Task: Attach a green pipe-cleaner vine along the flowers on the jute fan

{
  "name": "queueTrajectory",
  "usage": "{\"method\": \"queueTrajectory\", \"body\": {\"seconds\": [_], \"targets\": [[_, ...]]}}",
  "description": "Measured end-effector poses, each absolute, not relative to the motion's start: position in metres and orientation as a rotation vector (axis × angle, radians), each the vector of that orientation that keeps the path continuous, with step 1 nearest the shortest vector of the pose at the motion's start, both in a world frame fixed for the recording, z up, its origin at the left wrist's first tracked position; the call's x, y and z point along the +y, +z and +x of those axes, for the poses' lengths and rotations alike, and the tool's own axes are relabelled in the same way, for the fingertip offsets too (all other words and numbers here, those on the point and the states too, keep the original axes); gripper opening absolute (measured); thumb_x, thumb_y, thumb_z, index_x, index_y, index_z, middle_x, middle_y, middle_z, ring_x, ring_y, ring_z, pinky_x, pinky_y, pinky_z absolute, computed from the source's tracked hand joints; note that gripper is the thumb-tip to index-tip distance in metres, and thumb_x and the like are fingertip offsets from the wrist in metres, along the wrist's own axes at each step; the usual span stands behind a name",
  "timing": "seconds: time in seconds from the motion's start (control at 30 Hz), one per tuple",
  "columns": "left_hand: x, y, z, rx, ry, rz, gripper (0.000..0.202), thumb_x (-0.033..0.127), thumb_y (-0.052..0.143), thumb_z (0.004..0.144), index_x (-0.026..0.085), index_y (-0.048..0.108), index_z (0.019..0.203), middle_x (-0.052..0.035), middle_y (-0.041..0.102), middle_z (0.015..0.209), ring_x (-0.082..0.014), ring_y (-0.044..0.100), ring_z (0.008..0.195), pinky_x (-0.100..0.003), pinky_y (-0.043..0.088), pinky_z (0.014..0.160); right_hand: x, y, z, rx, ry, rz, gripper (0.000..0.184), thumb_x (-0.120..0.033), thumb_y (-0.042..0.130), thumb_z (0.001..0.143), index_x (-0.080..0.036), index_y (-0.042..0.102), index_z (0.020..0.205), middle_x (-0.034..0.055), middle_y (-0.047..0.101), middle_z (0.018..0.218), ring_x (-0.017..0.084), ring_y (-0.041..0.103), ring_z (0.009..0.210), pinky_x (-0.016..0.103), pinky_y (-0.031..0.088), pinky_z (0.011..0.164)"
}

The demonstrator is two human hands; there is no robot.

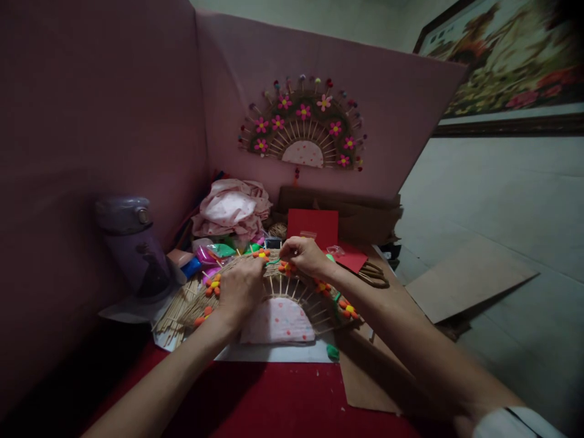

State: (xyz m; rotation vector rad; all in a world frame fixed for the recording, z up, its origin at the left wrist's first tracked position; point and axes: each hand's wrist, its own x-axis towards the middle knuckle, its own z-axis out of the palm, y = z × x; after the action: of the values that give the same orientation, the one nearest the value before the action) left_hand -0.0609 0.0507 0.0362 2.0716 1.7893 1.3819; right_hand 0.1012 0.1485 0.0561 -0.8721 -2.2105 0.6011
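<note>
A half-round fan [278,320] of sticks and wound twine lies in front of me, its inner part covered in spotted pale cloth. Orange clay flowers [212,285] with yellow centres dot its twine band. Between my hands, a thin green clay strand [272,261] runs along the band's top. My right hand [306,255] has thumb and fingers pinched at the strand's right end. My left hand [241,286] is closed over the band at the strand's left end; its fingertips are hidden, so what they grip cannot be made out. A green clay lump [333,352] sits near the fan's lower right.
Behind stands a pink panel [392,121] bearing a finished-looking fan [303,153] with pink flowers. At left are a purple flask [132,249] and loose sticks [176,313]. Crumpled cloth [232,207], red card [312,223] and brown cardboard [369,377] surround the fan on the red tabletop [255,398].
</note>
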Motion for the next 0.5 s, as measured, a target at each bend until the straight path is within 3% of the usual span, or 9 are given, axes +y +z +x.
{"method": "queueTrajectory", "body": {"seconds": [0.1, 0.23, 0.5], "targets": [[0.054, 0.033, -0.060, 2.030, 1.109, 2.371, 0.014, 0.017, 0.049, 0.082, 0.017, 0.063, 0.080, -0.0124, 0.063, 0.084, -0.0269, 0.054, 0.084, -0.031, 0.034, 0.065, 0.159, 0.049, 0.100, -2.245, 0.434, -0.870, 0.009, -0.008, 0.069, 0.067, -0.017, 0.069, 0.068, -0.0010, 0.058, 0.071, 0.009, 0.053, 0.065, 0.020, 0.039, 0.059], [0.056, 0.029, -0.061, 2.244, 0.761, 2.640, 0.019, 0.015, 0.044, 0.085, 0.015, 0.063, 0.088, -0.0121, 0.063, 0.090, -0.0274, 0.053, 0.089, -0.033, 0.038, 0.067, 0.167, 0.042, 0.097, -2.277, 0.367, -0.879, 0.012, -0.007, 0.071, 0.066, -0.019, 0.070, 0.068, -0.0013, 0.057, 0.070, 0.011, 0.053, 0.068, 0.021, 0.038, 0.061], [0.062, 0.020, -0.062, 2.263, 0.781, 2.825, 0.014, 0.017, 0.050, 0.084, 0.016, 0.064, 0.083, -0.0096, 0.063, 0.083, -0.0268, 0.053, 0.084, -0.035, 0.040, 0.066, 0.169, 0.041, 0.092, -2.317, 0.319, -0.885, 0.012, -0.006, 0.069, 0.067, -0.018, 0.071, 0.069, 0.0007, 0.061, 0.071, 0.014, 0.054, 0.074, 0.024, 0.039, 0.066]]}}
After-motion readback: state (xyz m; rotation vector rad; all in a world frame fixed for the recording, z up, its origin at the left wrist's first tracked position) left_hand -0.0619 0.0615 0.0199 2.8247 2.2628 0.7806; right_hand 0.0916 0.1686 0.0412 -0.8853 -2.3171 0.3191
